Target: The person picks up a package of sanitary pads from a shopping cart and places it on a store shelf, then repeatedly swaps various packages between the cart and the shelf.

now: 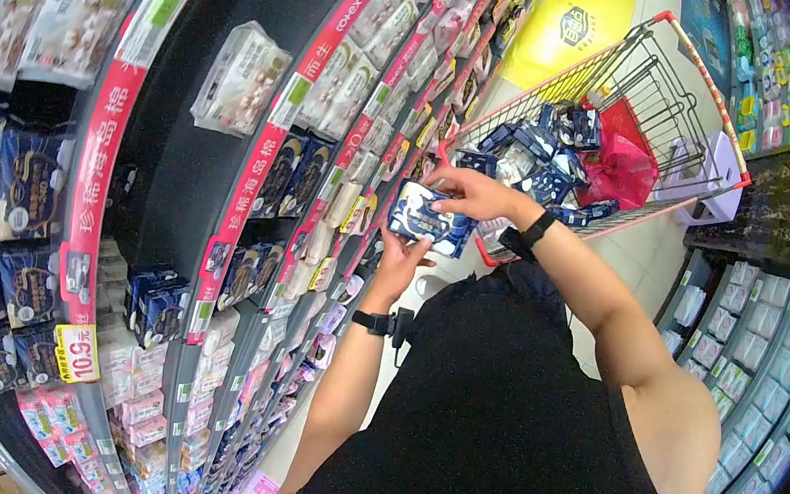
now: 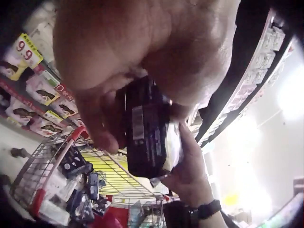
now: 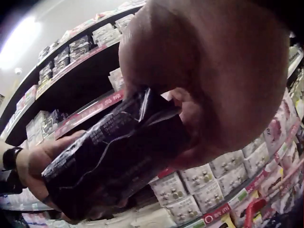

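Note:
A dark blue and white pack of sanitary pads (image 1: 417, 214) is held between both hands, beside the shelf and close to the cart's near end. My left hand (image 1: 399, 264) grips its lower edge, thumb on the front. From above, my right hand (image 1: 479, 197) grips the pack's upper side with curled fingers. In the left wrist view the dark side of the pack (image 2: 148, 130) shows a barcode label. The right wrist view shows its creased dark wrapper (image 3: 118, 156), with the left hand (image 3: 40, 166) at the far end.
A wire shopping cart (image 1: 660, 193) with several similar blue packs (image 1: 534, 155) and a pink-red bag (image 1: 619, 173) stands ahead. Tall shelves (image 1: 263, 143) of packs run along the left. More shelves (image 1: 757, 369) line the right, and a lilac stool (image 1: 714, 201) stands behind the cart.

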`<action>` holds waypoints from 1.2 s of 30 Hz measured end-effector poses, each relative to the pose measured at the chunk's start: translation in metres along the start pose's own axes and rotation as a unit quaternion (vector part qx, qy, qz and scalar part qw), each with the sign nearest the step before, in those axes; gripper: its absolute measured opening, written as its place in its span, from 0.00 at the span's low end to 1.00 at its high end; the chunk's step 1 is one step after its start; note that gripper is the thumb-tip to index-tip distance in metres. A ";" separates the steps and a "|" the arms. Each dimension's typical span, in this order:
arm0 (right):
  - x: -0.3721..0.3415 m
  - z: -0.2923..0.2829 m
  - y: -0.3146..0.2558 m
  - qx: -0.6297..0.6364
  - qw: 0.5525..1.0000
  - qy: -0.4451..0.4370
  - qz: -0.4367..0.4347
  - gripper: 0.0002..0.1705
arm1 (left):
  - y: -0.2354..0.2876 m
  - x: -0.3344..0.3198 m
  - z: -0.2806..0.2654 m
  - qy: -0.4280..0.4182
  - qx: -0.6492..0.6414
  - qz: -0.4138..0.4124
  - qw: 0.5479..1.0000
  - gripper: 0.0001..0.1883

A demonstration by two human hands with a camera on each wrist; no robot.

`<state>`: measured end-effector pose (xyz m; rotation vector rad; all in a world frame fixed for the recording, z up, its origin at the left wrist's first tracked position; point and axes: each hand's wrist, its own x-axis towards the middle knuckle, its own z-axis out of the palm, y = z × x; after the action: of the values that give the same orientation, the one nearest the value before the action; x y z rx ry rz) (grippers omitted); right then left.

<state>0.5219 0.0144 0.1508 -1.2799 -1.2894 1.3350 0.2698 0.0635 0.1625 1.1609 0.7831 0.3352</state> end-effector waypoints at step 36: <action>0.176 0.135 -0.262 -0.113 0.943 0.055 -0.307 0.26 | 0.044 -0.146 -0.105 0.140 0.326 0.231 0.906 0.12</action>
<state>0.3511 0.1994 0.3841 -0.9570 -1.6210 0.6806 0.1010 0.0634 0.2387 1.9725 0.8948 0.6785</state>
